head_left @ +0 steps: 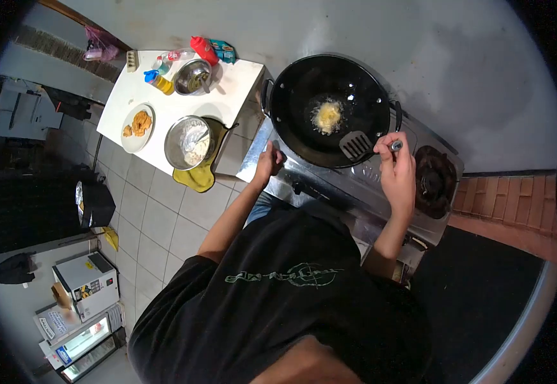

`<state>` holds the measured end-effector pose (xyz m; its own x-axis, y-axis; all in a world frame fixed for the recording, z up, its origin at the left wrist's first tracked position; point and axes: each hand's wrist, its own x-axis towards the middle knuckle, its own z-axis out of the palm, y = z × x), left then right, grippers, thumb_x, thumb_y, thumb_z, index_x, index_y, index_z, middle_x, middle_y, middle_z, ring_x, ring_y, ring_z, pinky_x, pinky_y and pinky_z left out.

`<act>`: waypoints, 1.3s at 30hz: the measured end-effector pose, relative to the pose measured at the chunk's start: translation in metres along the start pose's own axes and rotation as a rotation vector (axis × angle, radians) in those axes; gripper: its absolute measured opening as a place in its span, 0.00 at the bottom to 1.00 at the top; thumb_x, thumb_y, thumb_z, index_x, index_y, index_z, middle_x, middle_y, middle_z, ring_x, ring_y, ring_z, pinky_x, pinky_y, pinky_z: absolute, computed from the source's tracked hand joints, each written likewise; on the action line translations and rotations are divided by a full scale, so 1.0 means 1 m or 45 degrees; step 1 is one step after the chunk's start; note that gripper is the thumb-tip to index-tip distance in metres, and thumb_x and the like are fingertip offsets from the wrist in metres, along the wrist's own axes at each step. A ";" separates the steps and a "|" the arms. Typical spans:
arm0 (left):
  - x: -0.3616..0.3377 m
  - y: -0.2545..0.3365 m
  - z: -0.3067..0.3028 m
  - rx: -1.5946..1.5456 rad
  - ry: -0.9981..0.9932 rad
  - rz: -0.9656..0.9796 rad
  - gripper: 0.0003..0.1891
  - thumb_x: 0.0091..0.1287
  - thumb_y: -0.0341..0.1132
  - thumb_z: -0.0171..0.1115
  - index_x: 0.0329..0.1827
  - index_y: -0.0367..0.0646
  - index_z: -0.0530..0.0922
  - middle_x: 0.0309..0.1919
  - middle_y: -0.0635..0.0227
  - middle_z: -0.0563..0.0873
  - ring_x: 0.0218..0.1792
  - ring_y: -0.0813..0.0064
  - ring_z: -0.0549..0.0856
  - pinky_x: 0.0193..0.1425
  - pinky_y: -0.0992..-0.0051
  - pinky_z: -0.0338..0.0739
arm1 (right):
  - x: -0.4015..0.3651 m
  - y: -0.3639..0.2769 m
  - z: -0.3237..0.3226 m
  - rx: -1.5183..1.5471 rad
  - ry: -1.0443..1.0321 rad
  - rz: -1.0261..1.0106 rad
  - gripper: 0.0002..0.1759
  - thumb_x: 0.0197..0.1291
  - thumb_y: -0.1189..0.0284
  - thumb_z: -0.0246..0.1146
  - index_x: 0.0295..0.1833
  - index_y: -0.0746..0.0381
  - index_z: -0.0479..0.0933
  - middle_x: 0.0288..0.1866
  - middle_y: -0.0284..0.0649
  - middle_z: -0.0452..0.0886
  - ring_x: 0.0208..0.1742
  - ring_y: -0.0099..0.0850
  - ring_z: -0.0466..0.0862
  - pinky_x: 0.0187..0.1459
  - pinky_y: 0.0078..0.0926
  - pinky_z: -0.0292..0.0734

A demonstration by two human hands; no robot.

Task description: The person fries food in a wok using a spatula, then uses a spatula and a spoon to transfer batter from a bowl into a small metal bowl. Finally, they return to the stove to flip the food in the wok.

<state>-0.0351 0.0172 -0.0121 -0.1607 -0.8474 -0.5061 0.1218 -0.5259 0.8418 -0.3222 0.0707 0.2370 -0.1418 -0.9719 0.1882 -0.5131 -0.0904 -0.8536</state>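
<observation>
My right hand (398,169) is wrapped around the handle of a slotted spatula (356,146), whose dark blade is over the near right rim of a large black wok (297,137). Inside the wok, a pale yellow piece of food (327,118) sizzles in bubbling oil. My left hand (269,165) is at the left edge of the metal stove (317,179), below the wok's left handle. Its fingers are curled in, and I see nothing in them.
On the left, a white table (185,105) carries a plate (131,144) of fried pieces, a steel bowl (169,144) with flour-like mix, a smaller bowl (182,83) and several bottles. A yellow-green cloth (195,182) hangs off its edge. A bare burner (433,182) is right of the wok.
</observation>
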 end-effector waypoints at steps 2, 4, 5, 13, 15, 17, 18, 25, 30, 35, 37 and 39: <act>-0.001 0.006 0.004 -0.042 0.031 -0.024 0.36 0.69 0.65 0.34 0.13 0.45 0.66 0.09 0.72 0.66 0.09 0.80 0.61 0.14 0.77 0.50 | 0.002 0.005 0.003 0.043 -0.018 0.024 0.13 0.67 0.63 0.54 0.43 0.63 0.67 0.30 0.46 0.78 0.30 0.48 0.79 0.34 0.34 0.72; -0.006 0.007 0.007 0.043 0.089 0.021 0.33 0.70 0.64 0.34 0.14 0.48 0.64 0.09 0.75 0.64 0.09 0.81 0.60 0.13 0.78 0.48 | 0.005 0.009 0.007 0.030 0.025 -0.098 0.13 0.67 0.63 0.54 0.43 0.62 0.67 0.29 0.46 0.77 0.31 0.50 0.78 0.34 0.35 0.72; -0.005 0.007 0.007 0.029 0.100 0.017 0.33 0.70 0.64 0.34 0.13 0.49 0.63 0.09 0.75 0.64 0.09 0.82 0.60 0.13 0.78 0.48 | 0.006 0.007 0.008 0.031 0.021 -0.097 0.13 0.67 0.63 0.54 0.43 0.62 0.67 0.29 0.46 0.77 0.31 0.50 0.78 0.34 0.35 0.72; -0.004 0.007 0.010 0.051 0.147 0.003 0.34 0.69 0.66 0.34 0.11 0.50 0.62 0.08 0.76 0.63 0.08 0.82 0.60 0.12 0.78 0.49 | 0.027 -0.010 0.013 -0.163 -0.123 -0.072 0.12 0.68 0.64 0.52 0.44 0.61 0.65 0.27 0.50 0.75 0.33 0.55 0.77 0.34 0.39 0.70; -0.003 0.011 0.011 0.036 0.148 -0.016 0.34 0.69 0.65 0.34 0.11 0.50 0.62 0.08 0.76 0.62 0.08 0.82 0.60 0.12 0.78 0.49 | 0.030 -0.009 0.015 -0.229 -0.141 -0.082 0.11 0.68 0.64 0.52 0.44 0.61 0.64 0.27 0.50 0.75 0.34 0.55 0.77 0.34 0.40 0.70; -0.005 0.014 0.009 0.030 0.138 -0.056 0.35 0.70 0.63 0.36 0.11 0.45 0.65 0.10 0.69 0.70 0.09 0.78 0.66 0.13 0.77 0.56 | 0.035 -0.010 0.018 -0.283 -0.156 -0.090 0.11 0.68 0.64 0.52 0.44 0.61 0.64 0.26 0.50 0.75 0.34 0.55 0.77 0.34 0.41 0.70; -0.005 0.014 0.007 0.033 0.138 -0.061 0.35 0.70 0.63 0.36 0.11 0.45 0.65 0.10 0.69 0.70 0.09 0.78 0.66 0.13 0.77 0.56 | 0.036 -0.013 0.018 -0.276 -0.168 -0.087 0.11 0.68 0.64 0.52 0.45 0.61 0.64 0.26 0.50 0.75 0.33 0.55 0.78 0.34 0.42 0.70; -0.001 0.008 0.006 0.031 0.124 -0.051 0.35 0.71 0.62 0.34 0.12 0.45 0.67 0.09 0.69 0.69 0.08 0.78 0.66 0.12 0.78 0.54 | 0.043 -0.014 0.022 -0.112 -0.147 -0.056 0.12 0.69 0.64 0.51 0.44 0.62 0.63 0.24 0.45 0.77 0.30 0.46 0.80 0.34 0.37 0.72; -0.004 0.012 0.008 0.061 0.133 -0.044 0.35 0.71 0.62 0.33 0.11 0.46 0.65 0.08 0.70 0.67 0.08 0.79 0.64 0.12 0.78 0.53 | 0.043 -0.009 0.021 -0.082 -0.118 -0.055 0.12 0.69 0.64 0.51 0.44 0.62 0.63 0.24 0.44 0.76 0.28 0.44 0.80 0.33 0.36 0.73; -0.004 0.012 0.007 0.031 0.081 -0.050 0.37 0.67 0.68 0.26 0.10 0.48 0.61 0.08 0.75 0.62 0.08 0.80 0.60 0.12 0.78 0.50 | 0.031 -0.005 0.020 -0.104 -0.109 -0.043 0.12 0.69 0.64 0.52 0.44 0.62 0.63 0.25 0.44 0.77 0.29 0.44 0.81 0.32 0.35 0.73; -0.003 0.012 0.008 0.039 0.103 -0.079 0.38 0.66 0.70 0.24 0.10 0.49 0.61 0.08 0.75 0.61 0.08 0.80 0.59 0.12 0.78 0.49 | 0.023 0.002 0.021 -0.063 -0.033 -0.045 0.12 0.68 0.65 0.52 0.44 0.62 0.63 0.25 0.44 0.77 0.29 0.41 0.81 0.32 0.34 0.73; -0.003 0.012 0.008 0.050 0.123 -0.107 0.38 0.65 0.71 0.23 0.10 0.49 0.61 0.08 0.76 0.61 0.08 0.80 0.59 0.12 0.78 0.49 | 0.015 0.009 0.020 0.010 -0.014 -0.058 0.11 0.68 0.65 0.52 0.44 0.63 0.64 0.25 0.44 0.77 0.29 0.40 0.81 0.32 0.33 0.73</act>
<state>-0.0412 0.0144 0.0010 -0.0732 -0.8044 -0.5895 0.0729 -0.5938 0.8013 -0.3120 0.0510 0.2221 -0.1090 -0.9690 0.2215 -0.5120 -0.1363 -0.8481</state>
